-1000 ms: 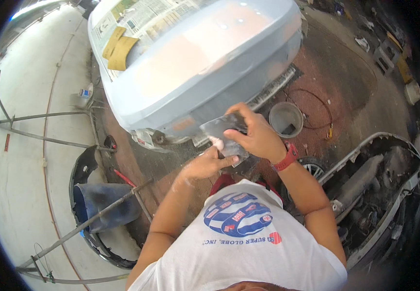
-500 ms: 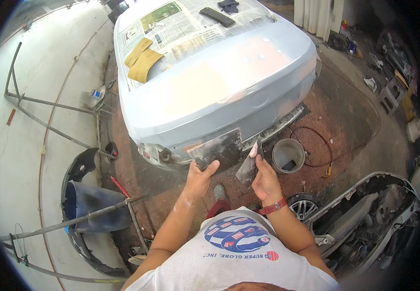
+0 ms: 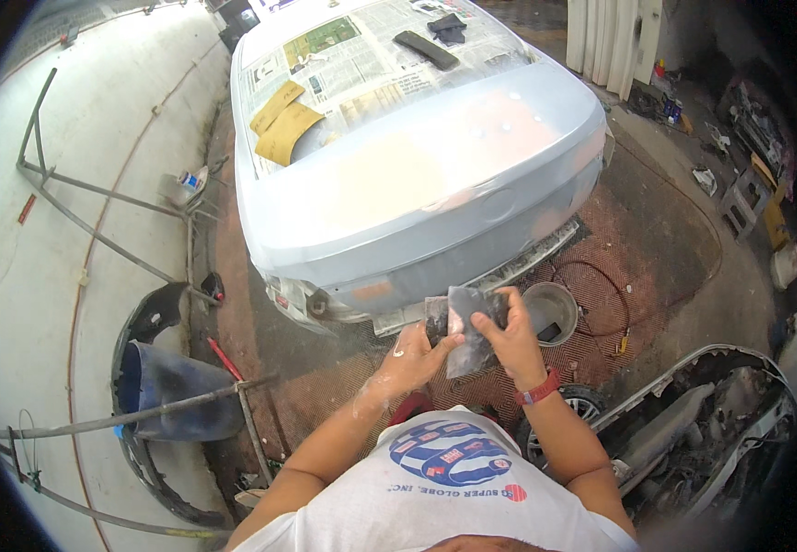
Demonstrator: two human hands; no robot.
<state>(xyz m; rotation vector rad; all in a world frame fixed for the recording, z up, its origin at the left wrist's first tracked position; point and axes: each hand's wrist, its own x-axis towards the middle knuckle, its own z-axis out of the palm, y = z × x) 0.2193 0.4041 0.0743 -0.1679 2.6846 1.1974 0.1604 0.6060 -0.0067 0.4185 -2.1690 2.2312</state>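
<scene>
In front of my waist, both hands are close together over two thin, dark flat sheets. My left hand (image 3: pixel 412 357) grips the darker sheet (image 3: pixel 436 315), mostly hidden behind the other, its thumb reaching onto the front one. My right hand (image 3: pixel 514 342) pinches the grey sheet (image 3: pixel 468 351) between thumb and fingers; a pale pinkish smear marks its left edge. The two sheets overlap. Beyond them stands a car's rear end (image 3: pixel 389 241), its grey-white trunk lid patched with cream and pink. White residue spots my left hand and forearm.
Newspaper (image 3: pixel 389 48) covers the rear window, bearing yellow sandpaper (image 3: pixel 289 134) and a dark sanding block (image 3: pixel 426 50). A bucket (image 3: pixel 571 322) stands on the floor right of my hands. Metal bars (image 3: pixel 177 410) and a blue drum (image 3: pixel 182 396) stand left; a car part (image 3: pixel 693 432) lies right.
My hands have come together and the separate sheets now overlap. The left hand moved right with its sheet. The view has shifted slightly.
</scene>
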